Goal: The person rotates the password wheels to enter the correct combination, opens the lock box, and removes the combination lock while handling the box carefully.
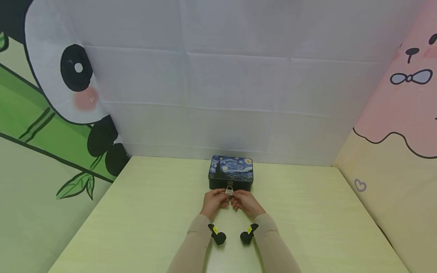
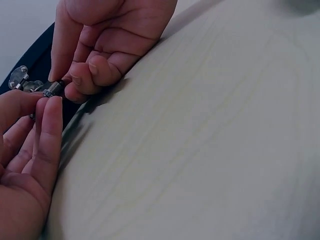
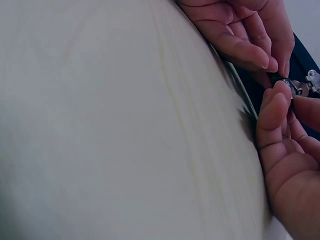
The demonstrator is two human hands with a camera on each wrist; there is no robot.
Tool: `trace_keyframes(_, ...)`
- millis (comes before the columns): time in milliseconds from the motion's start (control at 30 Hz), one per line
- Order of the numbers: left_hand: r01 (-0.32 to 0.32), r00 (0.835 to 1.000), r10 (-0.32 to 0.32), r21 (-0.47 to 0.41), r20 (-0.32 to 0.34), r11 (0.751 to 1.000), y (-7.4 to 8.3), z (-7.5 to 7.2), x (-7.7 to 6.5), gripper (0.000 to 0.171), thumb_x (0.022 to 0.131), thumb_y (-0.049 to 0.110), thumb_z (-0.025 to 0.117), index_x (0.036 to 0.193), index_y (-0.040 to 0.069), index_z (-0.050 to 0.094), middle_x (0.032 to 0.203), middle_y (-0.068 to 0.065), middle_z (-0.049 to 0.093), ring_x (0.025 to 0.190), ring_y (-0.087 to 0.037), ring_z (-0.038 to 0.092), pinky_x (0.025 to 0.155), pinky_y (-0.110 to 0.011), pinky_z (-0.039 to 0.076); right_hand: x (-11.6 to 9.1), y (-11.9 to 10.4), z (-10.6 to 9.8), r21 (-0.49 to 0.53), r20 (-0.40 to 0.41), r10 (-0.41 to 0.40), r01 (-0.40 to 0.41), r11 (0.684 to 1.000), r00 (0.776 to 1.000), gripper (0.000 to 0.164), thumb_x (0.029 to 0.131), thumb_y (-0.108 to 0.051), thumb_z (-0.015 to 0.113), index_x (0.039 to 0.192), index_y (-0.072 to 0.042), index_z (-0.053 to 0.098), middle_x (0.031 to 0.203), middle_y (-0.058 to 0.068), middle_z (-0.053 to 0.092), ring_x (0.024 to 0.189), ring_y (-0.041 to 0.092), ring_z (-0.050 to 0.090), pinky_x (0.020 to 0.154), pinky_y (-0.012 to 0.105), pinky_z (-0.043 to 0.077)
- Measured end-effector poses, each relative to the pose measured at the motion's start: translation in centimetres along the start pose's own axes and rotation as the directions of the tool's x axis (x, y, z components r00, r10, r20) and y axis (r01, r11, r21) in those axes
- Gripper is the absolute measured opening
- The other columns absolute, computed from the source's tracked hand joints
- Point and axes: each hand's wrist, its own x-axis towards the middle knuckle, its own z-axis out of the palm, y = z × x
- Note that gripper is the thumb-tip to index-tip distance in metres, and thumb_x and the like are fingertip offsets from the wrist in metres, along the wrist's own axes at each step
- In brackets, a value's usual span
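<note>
A dark tin box [image 1: 231,168] with a starry-night painting on its lid sits closed at the back of the table. From the metal hasp [image 3: 313,82] on its front hangs a small silver combination padlock [image 1: 229,192], its shackle upward. My left hand [image 1: 212,203] pinches the padlock's left side between thumb and fingers. On the other side, my right hand [image 1: 248,203] pinches it too. The wrist views show both sets of fingertips meeting at the lock's ridged dials [image 2: 50,91], which they partly cover.
The pale wooden table [image 1: 153,204] runs out to both sides of the box. Behind it hangs a white creased sheet [image 1: 235,83]. Cartoon-printed panels stand at left and right. Each sleeved wrist wears a small black camera [image 1: 218,237].
</note>
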Motion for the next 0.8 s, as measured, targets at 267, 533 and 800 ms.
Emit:
trace_keyframes(267, 0.002, 1.0, -0.002, 0.012, 0.005, 1.0, 0.5, 0.1, -0.4, 0.033, 0.091, -0.005, 0.067, 0.121, -0.017, 0.06, 0.089, -0.019, 0.072, 0.07, -0.014, 0.069, 0.065, -0.033, 0.063, 0.0, 0.2, 0.0, 0.01, 0.003, -0.007, 0.007, 1.0, 1.0, 0.016, 0.104, -0.004, 0.046, 0.105, 0.009, 0.056, 0.075, 0.006, 0.057, 0.058, 0.009, 0.054, 0.048, 0.018, 0.047)
trace_keyframes(533, -0.024, 1.0, 0.024, 0.015, 0.002, 1.0, 1.3, 0.4, -1.2, 0.031, 0.091, -0.004, 0.067, 0.118, -0.017, 0.061, 0.086, -0.021, 0.072, 0.068, -0.015, 0.069, 0.063, -0.033, 0.063, -0.1, 0.1, 0.0, 0.013, 0.013, -0.017, 0.017, 1.0, 1.0, 0.016, 0.104, -0.004, 0.045, 0.104, 0.008, 0.056, 0.075, 0.006, 0.057, 0.058, 0.008, 0.054, 0.048, 0.018, 0.047)
trace_keyframes(800, 0.006, 0.999, -0.005, 0.018, -0.037, 1.0, 0.2, 0.3, -0.1, 0.03, 0.093, 0.002, 0.065, 0.119, -0.013, 0.064, 0.088, -0.011, 0.072, 0.067, -0.011, 0.067, 0.061, -0.028, 0.062, -0.1, 0.1, 0.0, 0.007, 0.004, 0.006, -0.006, 1.0, 1.0, 0.017, 0.104, -0.005, 0.048, 0.105, 0.01, 0.057, 0.075, 0.007, 0.057, 0.058, 0.009, 0.054, 0.048, 0.018, 0.047)
